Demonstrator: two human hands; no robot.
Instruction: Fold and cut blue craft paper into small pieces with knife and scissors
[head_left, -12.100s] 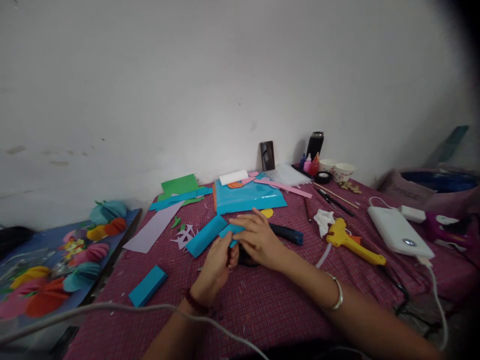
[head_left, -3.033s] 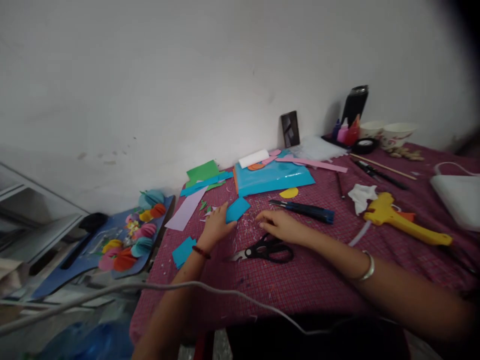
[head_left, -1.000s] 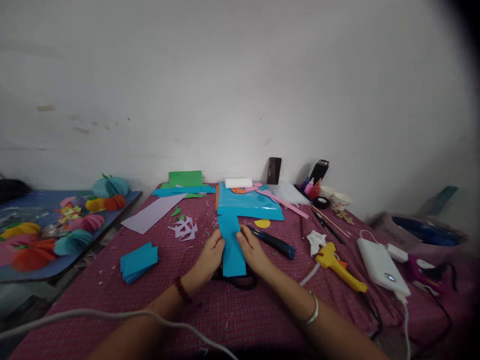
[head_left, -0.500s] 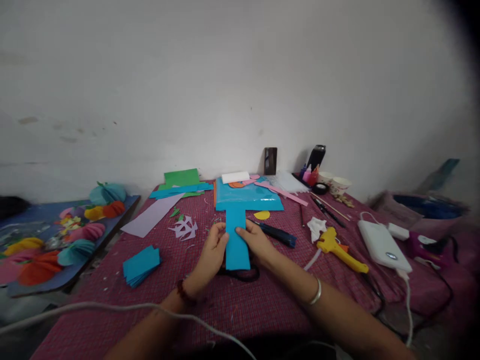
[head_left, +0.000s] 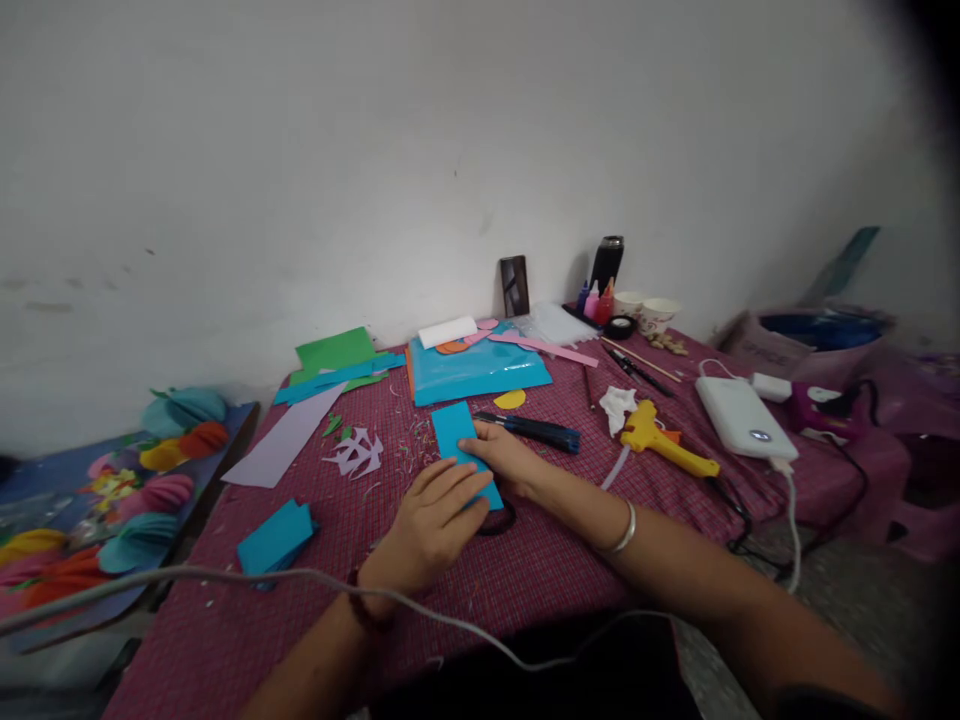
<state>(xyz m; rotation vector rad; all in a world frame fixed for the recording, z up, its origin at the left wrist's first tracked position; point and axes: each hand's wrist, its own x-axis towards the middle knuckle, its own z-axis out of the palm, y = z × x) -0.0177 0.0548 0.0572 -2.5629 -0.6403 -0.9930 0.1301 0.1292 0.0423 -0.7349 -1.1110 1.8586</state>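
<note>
My right hand (head_left: 510, 458) grips a blue paper strip (head_left: 452, 428) by its right side, thumb on top and the other fingers underneath. Across the strip's lower part lies my left hand (head_left: 435, 525), its fingers stretched out flat over the paper; its thumb is hidden. The strip is tilted, its top leaning left, above the cloth-covered table. Under the hands a dark loop (head_left: 501, 520) shows in part, too covered to name. Just beyond the right hand lies a blue and black box cutter (head_left: 536, 430). A stack of blue paper pieces (head_left: 275, 540) rests to the left.
A yellow glue gun (head_left: 667, 445) and a white power bank (head_left: 746, 415) lie on the right. Purple paper scraps (head_left: 354, 455) and a lilac strip (head_left: 285, 440) are on the left. A white cable (head_left: 315, 578) crosses in front of my left forearm.
The blue strip has tilted from upright to leaning left. My left hand has gone from pinching its left edge to lying across its lower part. The view has turned slightly right and downward.
</note>
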